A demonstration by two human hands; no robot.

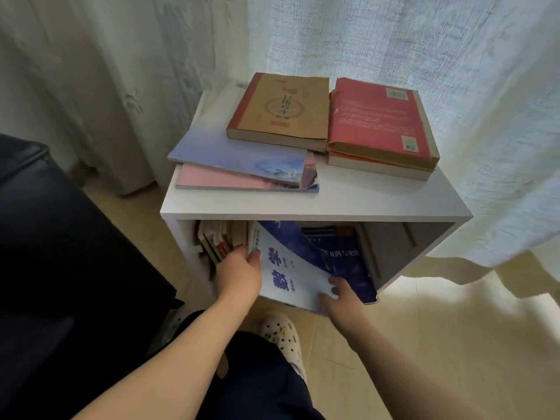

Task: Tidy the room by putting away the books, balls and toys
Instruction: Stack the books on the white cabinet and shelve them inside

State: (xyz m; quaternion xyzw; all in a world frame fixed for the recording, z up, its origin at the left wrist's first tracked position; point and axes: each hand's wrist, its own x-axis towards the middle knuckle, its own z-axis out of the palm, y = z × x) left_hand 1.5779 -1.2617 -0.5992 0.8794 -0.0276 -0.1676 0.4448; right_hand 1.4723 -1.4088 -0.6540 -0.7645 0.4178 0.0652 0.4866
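Observation:
A white and blue paperback leans half inside the open front of a small white shelf unit. My left hand grips its left edge, thumb on the cover. My right hand holds its lower right corner. A dark blue book stands behind it inside the shelf. Several upright books fill the shelf's left side. On top lie a brown book, a red book on another volume, and a pale blue book over a pink one.
A black leather seat stands close on the left. Sheer curtains hang behind and to the right of the shelf, reaching the tiled floor. My foot in a white clog is just before the shelf.

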